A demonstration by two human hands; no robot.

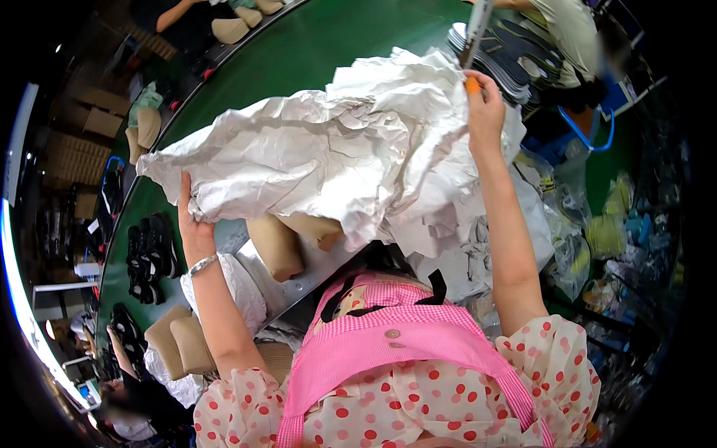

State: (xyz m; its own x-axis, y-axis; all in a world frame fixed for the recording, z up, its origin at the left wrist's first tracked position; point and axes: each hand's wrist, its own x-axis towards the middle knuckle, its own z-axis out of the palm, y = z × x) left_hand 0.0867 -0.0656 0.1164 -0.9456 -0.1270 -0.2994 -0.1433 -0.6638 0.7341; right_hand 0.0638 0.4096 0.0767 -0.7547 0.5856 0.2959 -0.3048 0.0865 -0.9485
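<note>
A large crumpled sheet of white wrapping paper [299, 153] stretches between my two hands above the bench. My left hand [196, 224] grips its left end, the other fingers partly hidden by the paper. Farther off on the right, my right hand [487, 112] pinches the opposite edge; something orange is on one finger. Tan moulded, ridged shoe forms [275, 250] lie under the paper, just right of my left hand. More white paper [515, 216] hangs or lies below my right forearm.
Black shoes [153, 250] stand on the green table at left, with more tan forms [179, 340] nearer. Dark soles [515, 56] are stacked at the far right, beside another person. Clear bags [571, 246] with yellow-green items fill the right side. People are also at far left and lower left.
</note>
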